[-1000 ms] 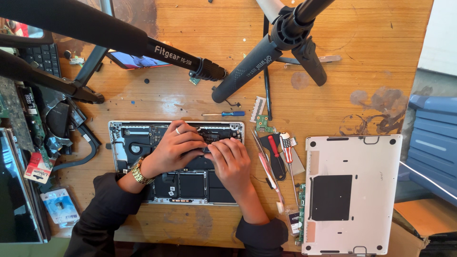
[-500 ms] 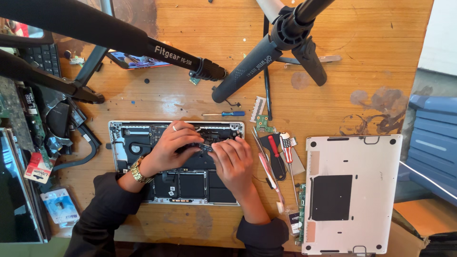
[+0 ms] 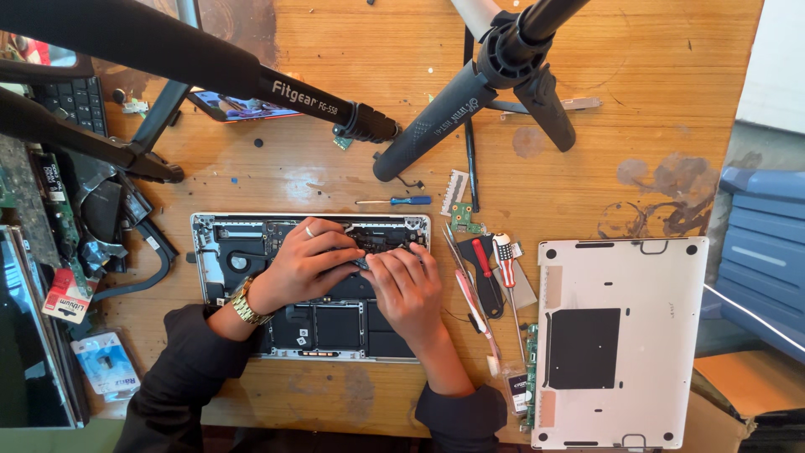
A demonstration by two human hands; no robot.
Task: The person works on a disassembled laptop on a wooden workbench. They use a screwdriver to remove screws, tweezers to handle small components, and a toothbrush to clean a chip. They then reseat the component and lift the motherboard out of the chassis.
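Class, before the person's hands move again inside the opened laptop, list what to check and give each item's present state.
1. Bottom cover off and set aside to the right: ok.
2. Both hands on the board area of the opened laptop: left hand, right hand: ok.
3. What the fingertips pinch between them: cannot tell.
4. Red screwdrivers beside the laptop: ok.
5. Small blue screwdriver lies above the laptop: ok.
6. Loose screws accounted for: cannot tell.

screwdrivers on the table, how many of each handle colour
blue-handled screwdriver: 1
red-handled screwdriver: 1
striped red, white and blue screwdriver: 1
total: 3
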